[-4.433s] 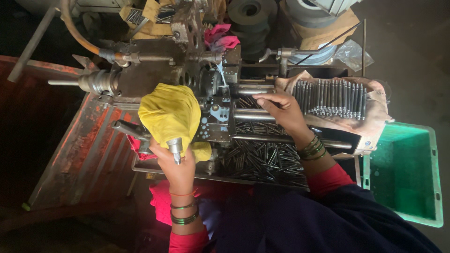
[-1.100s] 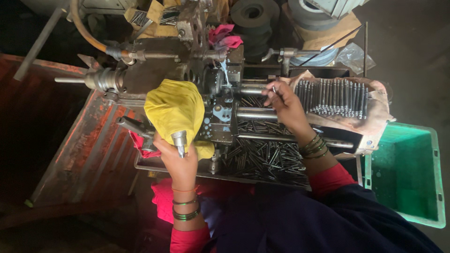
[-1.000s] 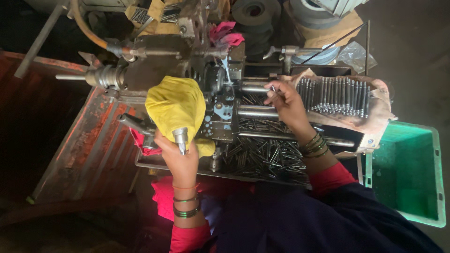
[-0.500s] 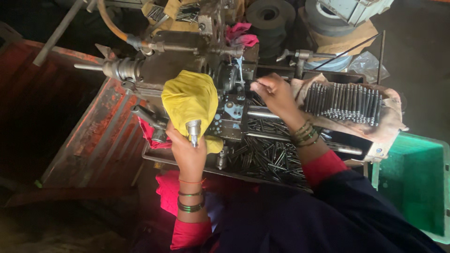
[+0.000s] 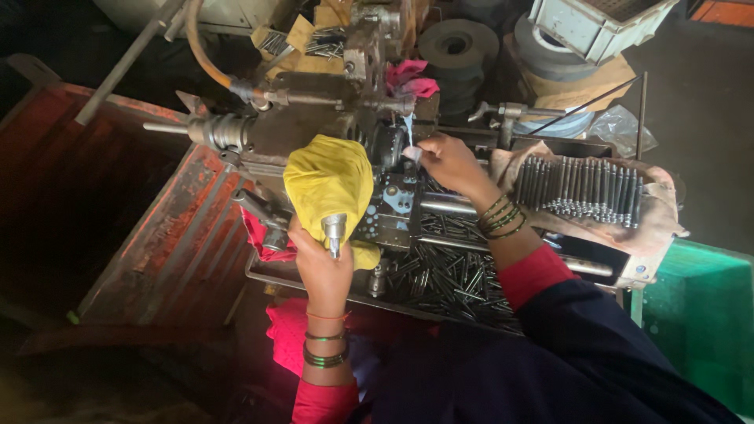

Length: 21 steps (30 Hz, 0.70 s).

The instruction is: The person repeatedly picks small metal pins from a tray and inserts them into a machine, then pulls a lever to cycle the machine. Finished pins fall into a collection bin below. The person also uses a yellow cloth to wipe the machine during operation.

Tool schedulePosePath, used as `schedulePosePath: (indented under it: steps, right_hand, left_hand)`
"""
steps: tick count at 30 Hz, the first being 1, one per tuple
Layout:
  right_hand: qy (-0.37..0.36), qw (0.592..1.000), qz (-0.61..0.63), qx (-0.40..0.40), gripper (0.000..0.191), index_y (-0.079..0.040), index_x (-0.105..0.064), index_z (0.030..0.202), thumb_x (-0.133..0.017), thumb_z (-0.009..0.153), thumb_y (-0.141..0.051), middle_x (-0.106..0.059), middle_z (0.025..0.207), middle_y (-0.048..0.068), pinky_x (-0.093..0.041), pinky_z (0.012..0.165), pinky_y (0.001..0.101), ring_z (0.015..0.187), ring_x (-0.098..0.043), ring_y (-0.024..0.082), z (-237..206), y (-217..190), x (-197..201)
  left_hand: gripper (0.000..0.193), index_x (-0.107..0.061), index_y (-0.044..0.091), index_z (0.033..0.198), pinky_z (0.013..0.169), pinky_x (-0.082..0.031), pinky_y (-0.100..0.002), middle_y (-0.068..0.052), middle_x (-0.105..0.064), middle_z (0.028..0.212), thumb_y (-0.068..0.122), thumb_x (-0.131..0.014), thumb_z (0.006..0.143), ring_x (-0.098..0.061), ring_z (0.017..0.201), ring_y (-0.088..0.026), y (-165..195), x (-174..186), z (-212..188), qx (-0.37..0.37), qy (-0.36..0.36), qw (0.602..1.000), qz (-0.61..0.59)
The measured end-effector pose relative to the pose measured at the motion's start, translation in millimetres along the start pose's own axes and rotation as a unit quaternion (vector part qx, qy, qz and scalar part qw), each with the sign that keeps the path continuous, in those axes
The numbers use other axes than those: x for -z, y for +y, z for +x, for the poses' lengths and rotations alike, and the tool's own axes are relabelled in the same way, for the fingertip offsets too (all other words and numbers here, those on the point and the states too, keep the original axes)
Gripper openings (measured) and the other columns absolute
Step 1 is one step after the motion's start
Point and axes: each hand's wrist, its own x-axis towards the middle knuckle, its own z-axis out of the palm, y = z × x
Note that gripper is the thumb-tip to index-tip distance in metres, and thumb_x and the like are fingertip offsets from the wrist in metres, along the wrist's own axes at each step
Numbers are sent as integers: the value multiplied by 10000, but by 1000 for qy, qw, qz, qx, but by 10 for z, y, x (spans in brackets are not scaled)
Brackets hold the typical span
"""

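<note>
My left hand grips a metal lever handle on a small metal machine. A yellow cloth is draped over the machine just above that handle. My right hand reaches to the middle of the machine, fingertips pinched at a small part near the pale blue coolant tube; what it pinches is too small to tell. Right of that hand, a row of dark metal rods lies on a cloth-lined tray.
A tray below the machine holds several loose rods. A green crate stands at the right, rusty red metal panels at the left. Grinding wheels and a grey crate lie behind. A pink cloth sits on top.
My right hand moved left from the row of rods to the machine's middle. My left hand has stayed on the lever handle. The camera shifted, so everything sits further right in view.
</note>
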Motion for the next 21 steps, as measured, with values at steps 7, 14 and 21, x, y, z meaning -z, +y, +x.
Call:
schedulePosePath:
  steps: [7,14,21]
  right_hand:
    - [-50,998,41,21,184,-108,-764,1044,-674,943,-232,-599,701,165,-444,581,366,557,-541,242,78,-58,96]
    - [-53,996,35,68,198,-101,-773,1080,-624,966,-163,-609,761,165,-474,630,368,623,-587,253,107,19,77]
    - [-38,999,20,26,371,-58,-751,903,-637,1026,-389,-672,848,96,-511,713,348,713,-655,203,-80,139,161]
  left_hand:
    - [713,-340,-57,1430,974,-500,-501,-328,-593,1229,8,-704,821,-599,1160,-520,-27,-13,21,20,-5,1000,-1]
    - [714,-340,-57,1420,969,-500,-499,-323,-592,1221,-3,-705,808,-605,1145,-516,-51,-19,21,11,-2,1000,10]
    - [694,-341,-47,1427,960,-508,-490,-319,-607,1213,-1,-703,837,-619,1142,-505,-43,-55,-14,15,0,1000,-3]
